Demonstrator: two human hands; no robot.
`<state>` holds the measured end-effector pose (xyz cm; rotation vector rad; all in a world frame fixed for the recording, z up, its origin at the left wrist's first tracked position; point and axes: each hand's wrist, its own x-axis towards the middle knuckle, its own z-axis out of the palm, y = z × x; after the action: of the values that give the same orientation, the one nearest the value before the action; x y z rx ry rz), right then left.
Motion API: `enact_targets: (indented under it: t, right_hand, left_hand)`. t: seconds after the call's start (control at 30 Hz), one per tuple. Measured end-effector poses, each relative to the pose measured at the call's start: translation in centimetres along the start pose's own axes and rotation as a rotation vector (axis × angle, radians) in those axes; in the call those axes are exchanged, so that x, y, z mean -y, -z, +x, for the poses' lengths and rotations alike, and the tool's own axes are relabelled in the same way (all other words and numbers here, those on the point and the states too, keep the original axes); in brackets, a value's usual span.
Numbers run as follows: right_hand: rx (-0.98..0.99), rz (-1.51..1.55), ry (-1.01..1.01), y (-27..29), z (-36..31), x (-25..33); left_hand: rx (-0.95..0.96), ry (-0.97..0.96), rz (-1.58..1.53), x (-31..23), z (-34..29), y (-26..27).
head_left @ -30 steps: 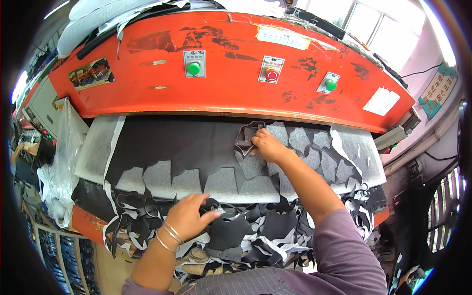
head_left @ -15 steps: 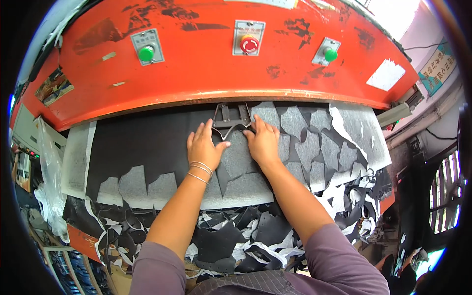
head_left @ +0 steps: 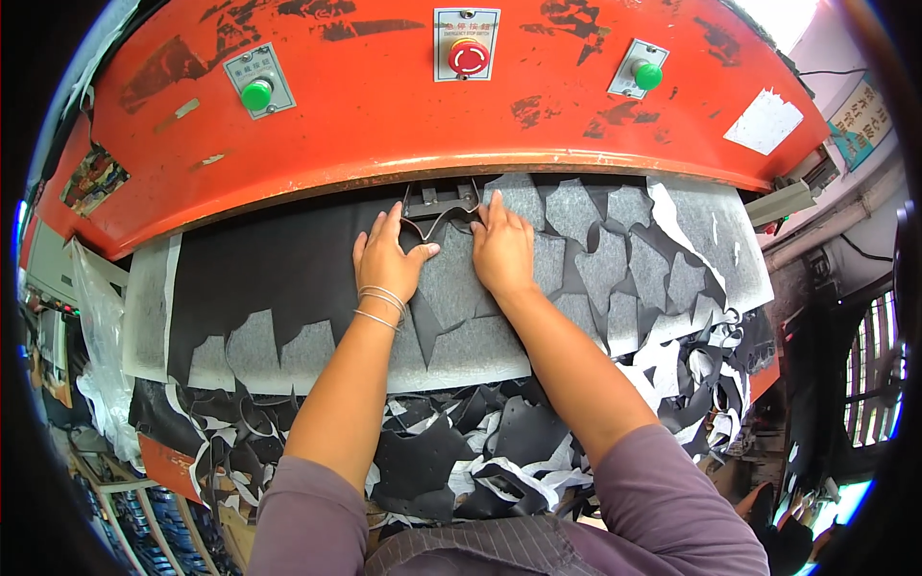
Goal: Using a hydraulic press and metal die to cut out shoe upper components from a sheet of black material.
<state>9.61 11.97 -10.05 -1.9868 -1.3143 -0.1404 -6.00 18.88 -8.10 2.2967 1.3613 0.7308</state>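
Observation:
A metal cutting die (head_left: 439, 207), a frame of bent steel strip with crossbars, lies on black sheet material (head_left: 279, 250) at the front edge of the red press head. Its far end is hidden beneath that edge. My left hand (head_left: 388, 261) holds the die's left side, fingers along the strip and thumb at the near curve. On the opposite side my right hand (head_left: 503, 252) grips it with fingers stretched forward. Beside and in front of the die, shaped gaps in the black sheet show the grey-white board (head_left: 461, 363) beneath.
The red press head (head_left: 355, 125) spans the far side, with a red button (head_left: 469, 58) between two green ones, left (head_left: 256, 94) and right (head_left: 648, 76). Black and white offcuts (head_left: 423, 461) pile up along the near edge. Clear plastic (head_left: 101, 346) hangs at left.
The die and both hands have shifted slightly farther in, so more of the die is under the press head's edge. My view has also tilted a little.

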Motion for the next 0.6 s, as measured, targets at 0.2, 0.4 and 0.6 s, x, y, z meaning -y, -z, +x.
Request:
enact_targets:
  t: [0.2,0.4,0.6]
  right_hand:
    - [-0.032,-0.011,0.030,-0.3,0.4,-0.1]
    - [-0.029,-0.021,0.031,0.8,0.2,0.0]
    - [-0.051,0.267,-0.148,8.0,-1.2,0.8]
  left_hand:
    - [0.009,0.000,0.014,-0.1,0.6,0.2]
    - [0.033,-0.009,0.017,-0.7,0.3,0.9]
    - [-0.021,0.042,-0.268,1.2,-3.5,5.3]
